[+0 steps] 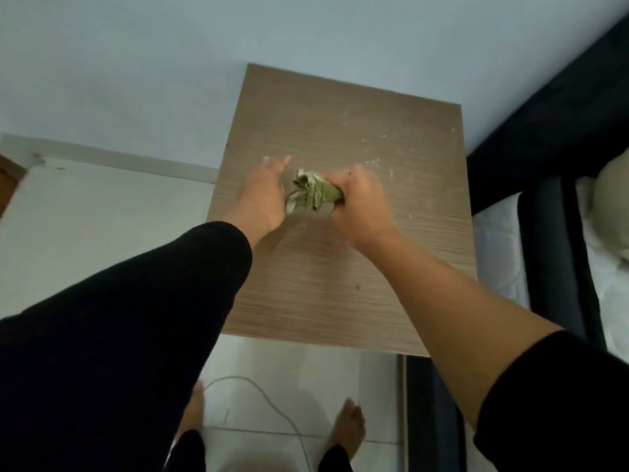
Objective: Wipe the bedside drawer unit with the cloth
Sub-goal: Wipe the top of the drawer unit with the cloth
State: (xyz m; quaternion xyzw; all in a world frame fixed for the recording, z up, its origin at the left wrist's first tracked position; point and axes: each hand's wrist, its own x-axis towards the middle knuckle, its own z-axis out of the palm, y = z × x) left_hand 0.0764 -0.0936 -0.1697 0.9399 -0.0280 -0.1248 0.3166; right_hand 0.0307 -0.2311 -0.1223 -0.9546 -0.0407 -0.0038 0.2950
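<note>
The cloth (308,194) is a small green piece, crumpled into a bunch, and it lies near the middle of the top of the bedside drawer unit (340,284). The right hand (360,206) is clenched into a fist around the right end of the cloth, with the knuckles turned up, and it presses down on the wood. Only the left part of the cloth comes out of this fist. The left hand (263,195) lies just beside the cloth on its left side, with the fingers (277,164) stretched forward and released, grasping nothing; its inner edge touches the folds of the cloth. Both forearms reach forward from the bottom of the view. The left arm wears a black sleeve (136,318) down to the wrist, and the right sleeve is pushed up toward the elbow.

The top of the unit is brown with a fine wood grain, and pale specks (381,155) are spread on it to the right of the right hand. The unit stands against a light blue wall (170,63). A dark bed frame (551,216) with a white mattress (503,253) is on its right. On the white floor (102,216) below, a thin cable (272,403) runs between two bare feet.
</note>
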